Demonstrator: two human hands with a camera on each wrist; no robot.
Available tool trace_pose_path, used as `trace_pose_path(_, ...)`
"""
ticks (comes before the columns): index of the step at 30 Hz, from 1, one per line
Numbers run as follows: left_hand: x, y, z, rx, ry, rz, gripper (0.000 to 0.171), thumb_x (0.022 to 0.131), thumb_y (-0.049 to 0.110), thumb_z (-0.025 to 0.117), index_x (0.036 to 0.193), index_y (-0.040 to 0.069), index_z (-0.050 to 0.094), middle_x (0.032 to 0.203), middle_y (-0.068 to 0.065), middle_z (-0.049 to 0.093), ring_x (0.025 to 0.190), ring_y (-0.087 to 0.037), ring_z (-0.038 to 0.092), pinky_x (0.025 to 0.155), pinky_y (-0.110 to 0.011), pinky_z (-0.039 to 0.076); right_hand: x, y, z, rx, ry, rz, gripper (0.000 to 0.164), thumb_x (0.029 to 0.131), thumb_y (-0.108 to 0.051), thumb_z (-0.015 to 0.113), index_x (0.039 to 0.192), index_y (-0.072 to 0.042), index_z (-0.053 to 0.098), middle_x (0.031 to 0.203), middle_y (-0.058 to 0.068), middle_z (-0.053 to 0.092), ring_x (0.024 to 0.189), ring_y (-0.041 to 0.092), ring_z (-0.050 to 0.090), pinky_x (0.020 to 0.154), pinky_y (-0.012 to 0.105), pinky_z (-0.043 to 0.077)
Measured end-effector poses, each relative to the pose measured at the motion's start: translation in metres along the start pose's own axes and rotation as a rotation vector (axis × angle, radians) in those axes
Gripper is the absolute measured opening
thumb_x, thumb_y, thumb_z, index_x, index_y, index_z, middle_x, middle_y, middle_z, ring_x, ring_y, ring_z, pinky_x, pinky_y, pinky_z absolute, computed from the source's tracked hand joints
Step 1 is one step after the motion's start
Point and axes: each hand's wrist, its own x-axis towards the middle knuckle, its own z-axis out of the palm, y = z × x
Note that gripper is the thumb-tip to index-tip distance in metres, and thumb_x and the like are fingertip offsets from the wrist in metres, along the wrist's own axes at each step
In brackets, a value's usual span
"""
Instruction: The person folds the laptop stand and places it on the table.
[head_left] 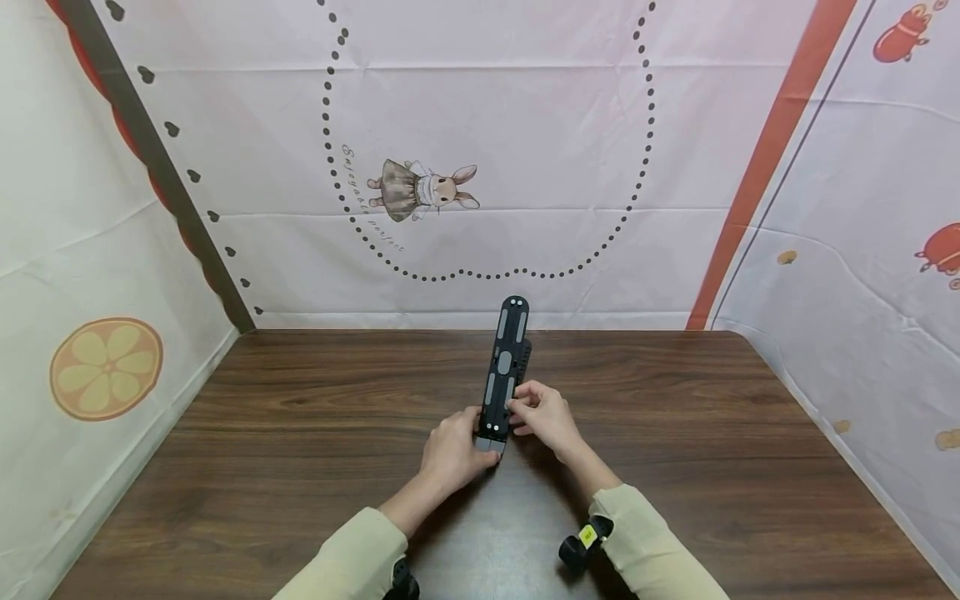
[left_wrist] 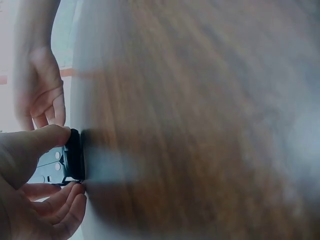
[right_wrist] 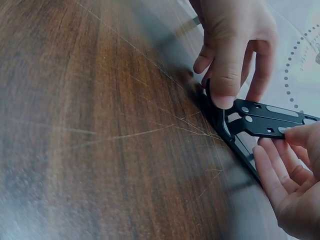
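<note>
A folded black laptop stand [head_left: 504, 362] with long grey pads points away from me over the middle of the table. At its near end, my left hand [head_left: 450, 450] grips it, the thumb lying across a grey tip. My right hand [head_left: 547, 417] pinches its right side, a little farther up. The right wrist view shows the stand's black linked bars [right_wrist: 260, 120] with round rivets, and a black lip under the left thumb. Only the dark end of the stand [left_wrist: 74, 155] shows between thumb and fingers in the left wrist view.
The brown wood-grain table [head_left: 300, 400] spreads out around both hands. White printed cloth [head_left: 525, 150] hangs behind it and along both sides. A black camera with a yellow label [head_left: 581, 546] is strapped at the right wrist.
</note>
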Motion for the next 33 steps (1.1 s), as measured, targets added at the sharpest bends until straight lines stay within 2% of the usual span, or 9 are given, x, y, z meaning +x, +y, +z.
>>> trace_pose_path(6,0.001,-0.003,-0.003,-0.007,-0.014,-0.003,0.063,0.062,0.028,0.082,0.117,0.007,0.059,0.085,-0.003,0.066,0.072,-0.016,0.061,0.059,-0.032,0.048,0.001,0.0,0.001,0.021,-0.015,0.0,0.012,0.087,-0.005,0.061,0.097,0.0,0.059,0.086,0.011,0.066,0.072,0.02,0.066,0.064,0.039,0.055)
trace_pose_path(12,0.002,-0.007,-0.007,-0.029,-0.041,0.01,0.062,0.063,0.024,0.081,0.118,0.005,0.059,0.084,-0.003,0.065,0.066,-0.011,0.055,0.057,-0.029,0.045,0.0,0.0,0.003,0.021,-0.026,-0.007,0.012,0.087,-0.006,0.06,0.097,0.0,0.058,0.088,0.012,0.066,0.073,0.022,0.067,0.063,0.038,0.056)
trace_pose_path(18,0.003,-0.013,-0.012,-0.026,-0.062,0.026,0.06,0.066,0.022,0.081,0.118,0.004,0.059,0.089,-0.006,0.066,0.075,-0.016,0.061,0.063,-0.032,0.05,-0.001,-0.003,0.008,0.014,-0.028,-0.006,0.01,0.088,-0.005,0.059,0.096,0.0,0.056,0.087,0.011,0.066,0.076,0.027,0.067,0.062,0.037,0.056)
trace_pose_path(25,0.002,-0.023,-0.017,-0.02,-0.062,0.076,0.058,0.066,0.019,0.078,0.119,0.005,0.059,0.094,-0.01,0.068,0.08,-0.019,0.063,0.066,-0.034,0.051,-0.003,-0.006,0.013,0.007,-0.045,-0.015,0.011,0.089,-0.005,0.058,0.096,0.001,0.054,0.088,0.013,0.066,0.078,0.03,0.067,0.062,0.039,0.055)
trace_pose_path(33,0.006,-0.03,-0.02,-0.052,-0.095,0.075,0.059,0.065,0.015,0.076,0.121,0.007,0.058,0.095,-0.009,0.067,0.077,-0.015,0.06,0.065,-0.031,0.049,0.0,-0.003,0.01,-0.075,-0.056,-0.046,0.01,0.09,-0.01,0.058,0.096,-0.001,0.057,0.086,0.012,0.067,0.076,0.027,0.068,0.06,0.035,0.055)
